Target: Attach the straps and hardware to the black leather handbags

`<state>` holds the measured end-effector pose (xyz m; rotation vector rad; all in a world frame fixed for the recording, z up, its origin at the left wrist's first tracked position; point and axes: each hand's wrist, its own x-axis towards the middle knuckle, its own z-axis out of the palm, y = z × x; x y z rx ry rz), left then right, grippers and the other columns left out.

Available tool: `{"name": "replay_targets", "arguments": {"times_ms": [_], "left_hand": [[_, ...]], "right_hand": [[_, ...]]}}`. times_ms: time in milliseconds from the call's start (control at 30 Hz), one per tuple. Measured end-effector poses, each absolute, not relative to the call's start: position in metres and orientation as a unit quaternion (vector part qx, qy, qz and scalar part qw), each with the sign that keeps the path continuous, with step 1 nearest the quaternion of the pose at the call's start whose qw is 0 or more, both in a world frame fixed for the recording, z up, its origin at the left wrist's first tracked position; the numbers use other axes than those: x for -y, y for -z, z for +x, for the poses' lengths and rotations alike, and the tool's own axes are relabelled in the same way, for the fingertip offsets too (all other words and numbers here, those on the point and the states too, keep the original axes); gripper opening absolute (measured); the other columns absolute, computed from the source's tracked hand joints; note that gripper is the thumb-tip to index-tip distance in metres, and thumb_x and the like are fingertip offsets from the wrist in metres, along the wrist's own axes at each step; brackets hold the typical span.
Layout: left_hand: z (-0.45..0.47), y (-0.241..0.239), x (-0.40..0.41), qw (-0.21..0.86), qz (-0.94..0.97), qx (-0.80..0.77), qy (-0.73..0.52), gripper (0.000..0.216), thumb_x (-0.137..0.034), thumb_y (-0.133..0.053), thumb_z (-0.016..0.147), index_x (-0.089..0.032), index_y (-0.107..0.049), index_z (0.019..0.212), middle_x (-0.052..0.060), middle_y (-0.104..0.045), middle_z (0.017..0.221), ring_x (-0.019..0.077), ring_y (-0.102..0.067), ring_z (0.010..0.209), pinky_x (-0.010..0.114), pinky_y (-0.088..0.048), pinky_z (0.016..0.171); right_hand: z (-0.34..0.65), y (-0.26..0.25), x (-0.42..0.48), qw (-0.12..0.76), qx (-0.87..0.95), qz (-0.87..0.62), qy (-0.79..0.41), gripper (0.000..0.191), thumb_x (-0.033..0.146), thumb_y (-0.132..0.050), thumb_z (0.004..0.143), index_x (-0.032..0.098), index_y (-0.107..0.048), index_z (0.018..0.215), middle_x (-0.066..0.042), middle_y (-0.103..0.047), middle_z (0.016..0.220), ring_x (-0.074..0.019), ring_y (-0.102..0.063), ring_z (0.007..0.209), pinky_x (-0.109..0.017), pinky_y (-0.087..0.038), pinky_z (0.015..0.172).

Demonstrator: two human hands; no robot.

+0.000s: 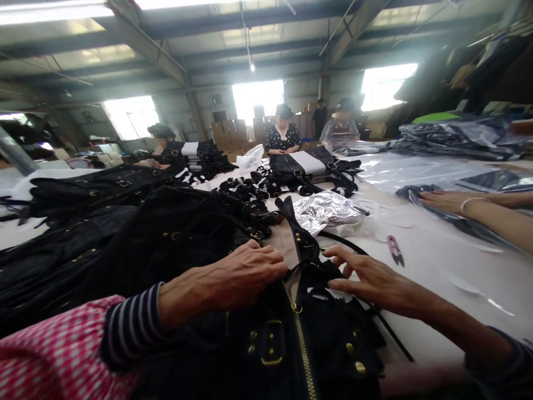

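Note:
A black jacket (245,333) with a brass zipper, gold snaps and buckle-like fittings lies in front of me, its beige lining showing at the neck. My left hand (237,272) is closed on the jacket's edge beside the top of the zipper, fingertips curled down and partly hidden. To the right of the zipper, my right hand (366,278) is open with thumb and fingers apart, close to the other front edge. Whether its fingertips touch the cloth I cannot tell. The zipper slider (296,309) sits just below my hands.
More black garments (104,228) are heaped on the left. Ahead lie folded stacks with white bands (307,163) and a crinkled clear plastic bag (327,210). Thread snips (395,251) rest on the white table at right. A co-worker's hand (452,201) presses dark plastic-wrapped goods; other people sit opposite.

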<state>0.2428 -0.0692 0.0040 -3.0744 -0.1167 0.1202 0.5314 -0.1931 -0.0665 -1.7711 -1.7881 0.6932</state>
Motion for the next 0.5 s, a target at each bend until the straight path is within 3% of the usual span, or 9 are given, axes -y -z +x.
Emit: {"name": "replay_targets", "arguments": {"times_ms": [67,167,300,400,500], "left_hand": [[0.243,-0.003,0.071,0.059,-0.996,0.044,-0.044,0.038,-0.009,-0.060,0.075,-0.022,-0.055,0.110,0.003,-0.062,0.114,0.0212,-0.054,0.104,0.035,-0.035,0.086],[0.242,-0.007,0.069,0.108,-0.992,0.050,-0.038,0.037,-0.014,-0.062,0.074,-0.023,-0.056,0.109,0.004,-0.062,0.114,0.0236,-0.053,0.104,0.037,-0.034,0.086],[0.231,-0.031,0.073,0.114,-0.991,0.066,-0.007,0.019,-0.006,-0.054,0.073,-0.021,-0.054,0.085,0.002,-0.066,0.095,0.0211,-0.054,0.100,0.037,-0.034,0.088],[0.218,-0.052,0.077,0.098,-0.991,0.085,0.024,0.024,0.002,-0.047,0.069,-0.020,-0.049,0.077,-0.001,-0.065,0.084,0.0204,-0.052,0.108,0.035,-0.033,0.091],[0.212,-0.065,0.077,0.141,-0.983,0.115,0.031,0.026,0.005,-0.046,0.067,-0.020,-0.048,0.077,-0.001,-0.063,0.082,0.0211,-0.050,0.102,0.036,-0.033,0.083]], "right_hand": [[0.528,0.081,0.193,0.260,0.664,-0.663,-0.229,0.056,0.051,-0.065,0.087,0.031,-0.054,0.138,-0.007,-0.067,0.120,-0.0255,-0.064,0.093,-0.037,-0.047,0.082],[0.528,0.092,0.183,0.269,0.663,-0.662,-0.225,0.046,0.048,-0.061,0.089,0.030,-0.061,0.131,-0.007,-0.068,0.120,-0.0258,-0.063,0.093,-0.039,-0.045,0.084],[0.532,0.095,0.174,0.316,0.653,-0.639,-0.255,0.034,0.048,-0.057,0.088,0.024,-0.070,0.108,-0.006,-0.070,0.106,-0.0255,-0.063,0.090,-0.038,-0.046,0.081],[0.530,0.089,0.174,0.367,0.649,-0.609,-0.271,0.032,0.047,-0.055,0.088,0.021,-0.072,0.098,-0.005,-0.071,0.096,-0.0247,-0.063,0.087,-0.036,-0.046,0.077],[0.528,0.065,0.169,0.396,0.655,-0.585,-0.269,0.026,0.040,-0.059,0.086,0.020,-0.075,0.090,-0.003,-0.070,0.082,-0.0217,-0.061,0.076,-0.031,-0.044,0.067]]}}
